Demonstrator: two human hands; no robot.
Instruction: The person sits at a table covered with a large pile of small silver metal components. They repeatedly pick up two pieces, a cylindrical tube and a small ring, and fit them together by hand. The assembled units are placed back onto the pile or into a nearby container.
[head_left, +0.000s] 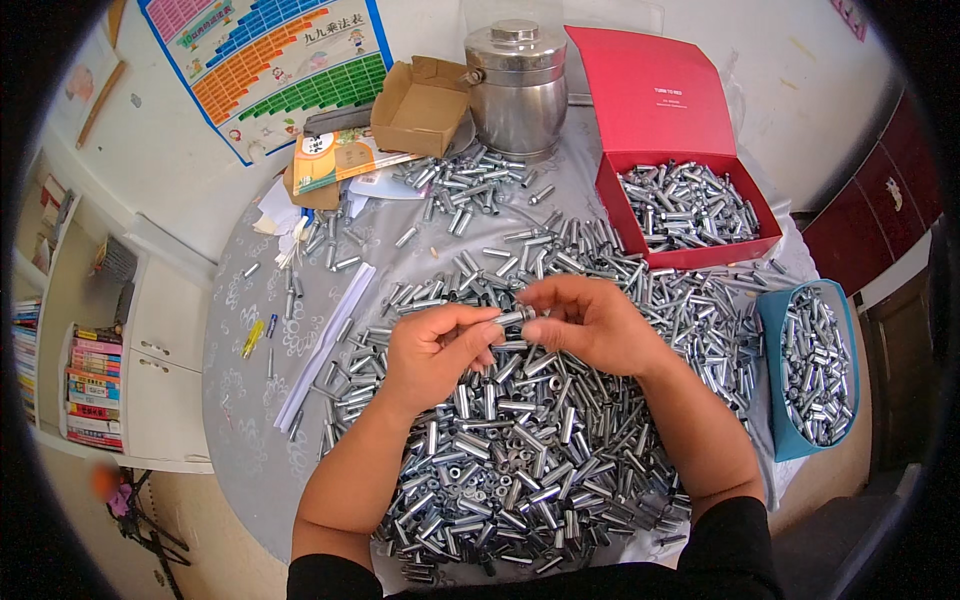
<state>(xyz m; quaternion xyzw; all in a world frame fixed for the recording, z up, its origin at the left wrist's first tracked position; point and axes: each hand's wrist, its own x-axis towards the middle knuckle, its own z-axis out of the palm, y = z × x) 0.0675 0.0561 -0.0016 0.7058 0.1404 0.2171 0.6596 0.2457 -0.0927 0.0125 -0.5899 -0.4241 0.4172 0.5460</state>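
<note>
My left hand [435, 352] pinches a short silver sleeve anchor bolt [512, 318] between thumb and fingers, above the middle of the table. From the other side, the curled thumb and fingers of my right hand [592, 322] close around the bolt's right end. The fingertips partly hide that end, so its small parts cannot be made out. Under both hands spreads a wide heap of loose metal sleeves and bolts [540, 435]. Nearer to me, hex nuts and washers [478, 495] lie among the sleeves.
An open red box [690, 257] full of bolts stands at the far right, a teal bin [776, 385] of them at the right edge. Behind are a steel pot [517, 105] and a cardboard box [420, 112]. A folded white paper strip [325, 345] borders the heap's left.
</note>
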